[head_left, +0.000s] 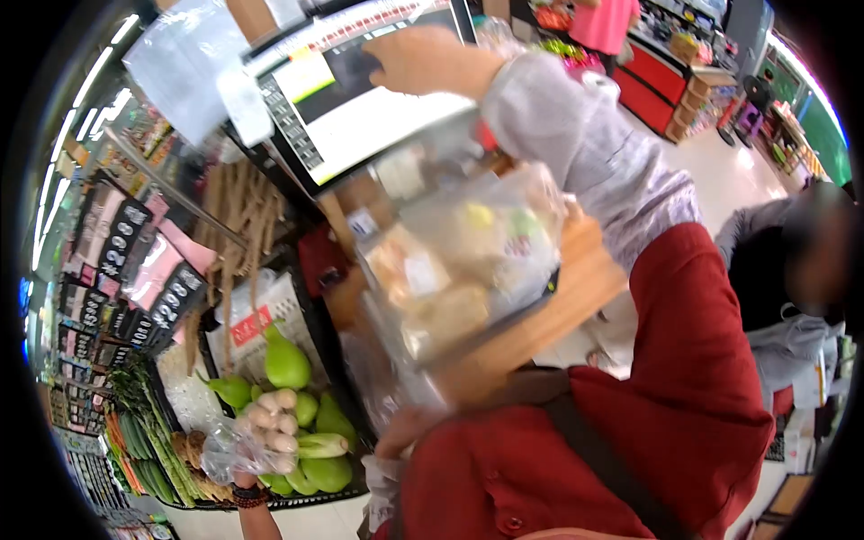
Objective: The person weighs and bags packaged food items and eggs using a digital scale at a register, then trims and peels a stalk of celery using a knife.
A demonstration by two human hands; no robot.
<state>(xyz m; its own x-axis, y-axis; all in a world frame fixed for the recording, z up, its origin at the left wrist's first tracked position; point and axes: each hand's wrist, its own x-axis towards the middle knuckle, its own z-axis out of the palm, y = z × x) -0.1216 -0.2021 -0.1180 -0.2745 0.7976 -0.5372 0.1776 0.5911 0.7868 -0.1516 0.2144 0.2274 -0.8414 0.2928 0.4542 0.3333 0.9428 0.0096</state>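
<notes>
My right hand [427, 61] reaches over a lit touchscreen [369, 108], a finger stretched toward its upper part, and holds nothing. Below the screen, a clear plastic bag [531, 229] with packed goods, including a pale block-like pack [405, 270], lies on a scale-like tray [513, 317]. My left hand [409, 430] is low and blurred, close to crumpled clear plastic [369, 360]; its fingers cannot be made out. At the lower left, another person's hand [245, 481] with a beaded bracelet is at a clear bag of round, whitish produce [273, 418].
Green gourds [288, 360] fill a black crate [346, 396] on the left. Beyond are leafy vegetables [148, 441] and price signs [175, 292]. A wooden counter edge [576, 288] runs beside me. A person [792, 261] is at the right; another in pink [603, 25] stands farther back.
</notes>
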